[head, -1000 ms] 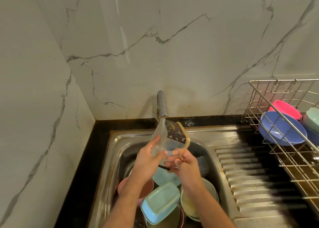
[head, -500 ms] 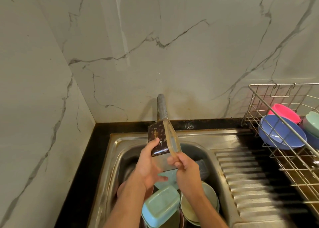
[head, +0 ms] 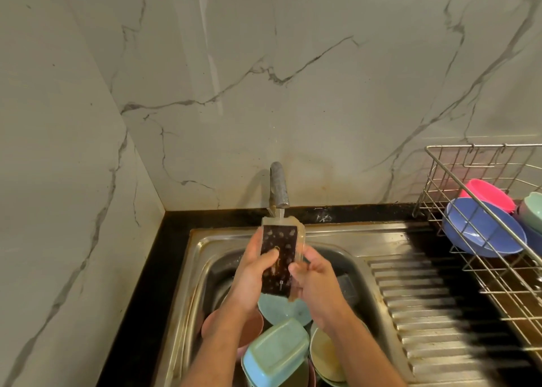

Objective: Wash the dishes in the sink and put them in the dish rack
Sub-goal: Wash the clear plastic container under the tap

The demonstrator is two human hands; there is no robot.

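A clear plastic container with a dark label (head: 278,257) is held upright under the running tap (head: 278,188), its labelled side facing me. My left hand (head: 252,272) grips its left side with the thumb across the label. My right hand (head: 313,281) holds its right lower edge. Below, the steel sink (head: 202,249) holds several dishes: a light blue rectangular box (head: 275,353), a teal bowl (head: 281,309), a pale yellow-green bowl (head: 325,357) and a pink bowl (head: 249,328). The wire dish rack (head: 481,240) stands at the right.
In the rack lie a blue bowl (head: 481,230), a pink bowl (head: 487,194) and a pale green bowl (head: 533,210). A ribbed steel drainboard (head: 434,313) runs between sink and rack. Marble walls close the back and left; a black counter edge (head: 140,298) borders the sink.
Both hands have turned the container under the tap from tilted to upright, so the dark label now faces me squarely. The dishes in the sink and rack stayed put.
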